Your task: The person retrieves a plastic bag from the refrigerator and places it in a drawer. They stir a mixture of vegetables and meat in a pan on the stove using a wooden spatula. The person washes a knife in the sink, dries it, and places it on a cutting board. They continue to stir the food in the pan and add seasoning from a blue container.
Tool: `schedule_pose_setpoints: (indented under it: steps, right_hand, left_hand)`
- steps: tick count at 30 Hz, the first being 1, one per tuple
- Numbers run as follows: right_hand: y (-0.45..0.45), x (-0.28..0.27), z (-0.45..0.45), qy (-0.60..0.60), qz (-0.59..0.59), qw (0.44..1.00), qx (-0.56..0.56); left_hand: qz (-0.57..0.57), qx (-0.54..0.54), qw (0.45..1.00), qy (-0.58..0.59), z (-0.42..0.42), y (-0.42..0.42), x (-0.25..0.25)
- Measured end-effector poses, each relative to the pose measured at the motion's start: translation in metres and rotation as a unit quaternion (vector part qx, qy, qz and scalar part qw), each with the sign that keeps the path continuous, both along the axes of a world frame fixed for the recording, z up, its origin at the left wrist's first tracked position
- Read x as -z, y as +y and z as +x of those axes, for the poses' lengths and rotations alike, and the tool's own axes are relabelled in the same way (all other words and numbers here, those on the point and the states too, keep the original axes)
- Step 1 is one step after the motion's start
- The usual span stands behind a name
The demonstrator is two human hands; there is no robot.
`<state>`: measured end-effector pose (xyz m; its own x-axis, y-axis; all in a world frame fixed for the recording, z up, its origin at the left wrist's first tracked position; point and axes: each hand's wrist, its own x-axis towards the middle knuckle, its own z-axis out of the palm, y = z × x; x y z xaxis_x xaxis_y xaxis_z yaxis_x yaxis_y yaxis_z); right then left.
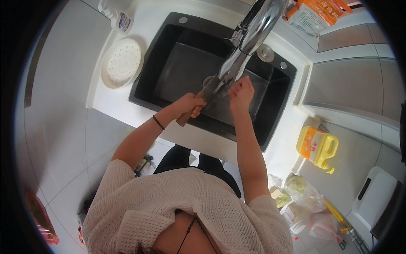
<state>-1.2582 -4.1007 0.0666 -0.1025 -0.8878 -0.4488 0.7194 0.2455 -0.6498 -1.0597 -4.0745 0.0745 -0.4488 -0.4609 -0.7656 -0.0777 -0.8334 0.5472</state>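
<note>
My left hand (193, 104) grips the wooden handle (185, 118) of a kitchen knife (210, 89) over the black sink (177, 68). The knife's blade points up and to the right, beneath the spout of a chrome faucet (231, 65). Some water appears to run around the blade. To the right of the blade is my right hand (242, 92), fingers curled and slightly blurred. Whether it touches the blade or holds something small, I cannot tell. The faucet hides the far part of the blade. A round drain (207, 80) shows behind the knife.
Left of the sink sit a white perforated dish (123, 65) and a white spray bottle (122, 22). A metal drain knob (265, 53) is on the sink's back rim. An orange food packet (317, 16), a yellow jug (317, 147) and plastic bags (306, 193) are at right.
</note>
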Motion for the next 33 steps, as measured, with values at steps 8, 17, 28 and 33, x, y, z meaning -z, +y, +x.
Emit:
schedule_pose_setpoints:
  steps: [8,17,28,33]
  right_hand:
    - [0.017,0.016,-0.01,0.246,-0.017,0.968,0.051]
    - [-0.049,-0.035,-0.012,0.357,-0.125,0.92,-0.102]
    - [-0.133,0.008,-0.022,0.454,-0.199,0.829,-0.258]
    - [-0.131,0.002,-0.021,0.42,-0.189,0.839,-0.289]
  left_hand:
    - [0.261,-0.187,0.898,0.302,-0.048,-0.01,0.006]
    - [0.312,-0.436,0.771,0.344,-0.093,-0.027,0.033]
    - [0.163,-0.395,0.868,0.253,-0.101,-0.069,0.029]
    - [0.198,-0.325,0.876,0.298,-0.079,-0.06,0.057]
